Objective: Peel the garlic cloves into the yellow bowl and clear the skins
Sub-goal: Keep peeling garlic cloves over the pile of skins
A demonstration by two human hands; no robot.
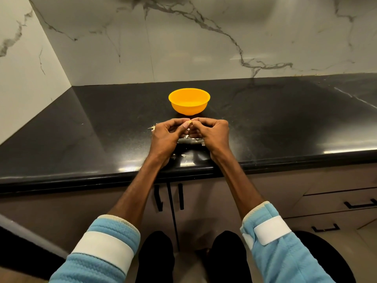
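1. Garlic clove: held just on the near side of the yellow bowl, apart from it, pinched between both hands.
2. Left hand: fingers curled, thumb and fingertips pinching the clove's left end.
3. Right hand: fingers curled, pinching the clove's other end.
4. Garlic skins: scattered on the black countertop nearer than the bowl, under and beside the hands.
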